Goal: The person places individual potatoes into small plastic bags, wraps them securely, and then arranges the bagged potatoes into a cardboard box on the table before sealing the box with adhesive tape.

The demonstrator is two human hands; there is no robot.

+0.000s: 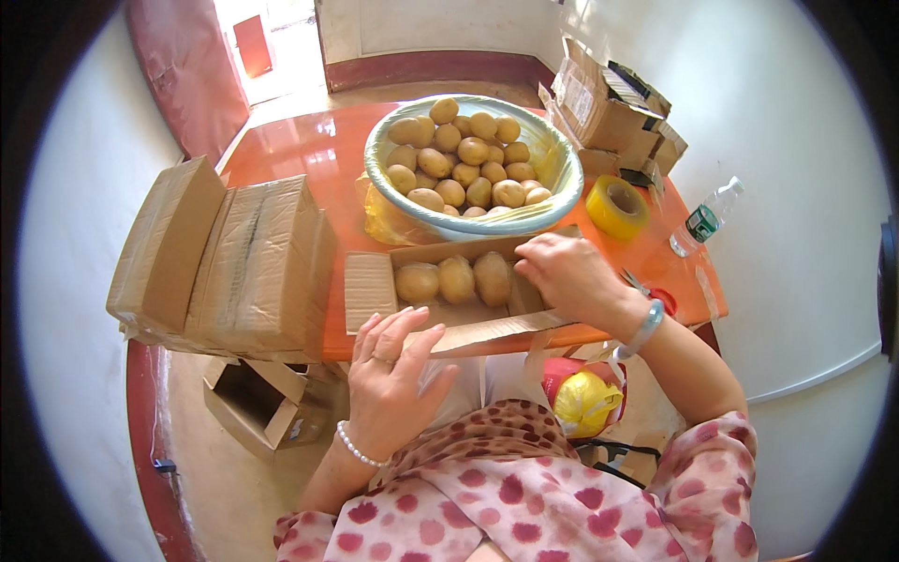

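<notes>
An open cardboard box (369,292) lies at the table's front edge, its flaps folded outward. Three potatoes (456,279) sit side by side inside it. My left hand (400,358) is at the front flap with fingers spread and nothing in it. Over the box's right end, my right hand (572,270) has its fingers curled down; whether they grip anything is hidden. Just behind the box stands a large round basin (477,225) lined with yellowish plastic. Many potatoes (472,151) are heaped in the basin.
Closed, taped cartons (256,260) stand at left. At right are a yellow tape roll (618,207), red-handled scissors (660,301), a water bottle (706,216) and torn cardboard boxes (611,112). An open box (267,407) and a yellow bag (585,404) are below the orange table (298,151).
</notes>
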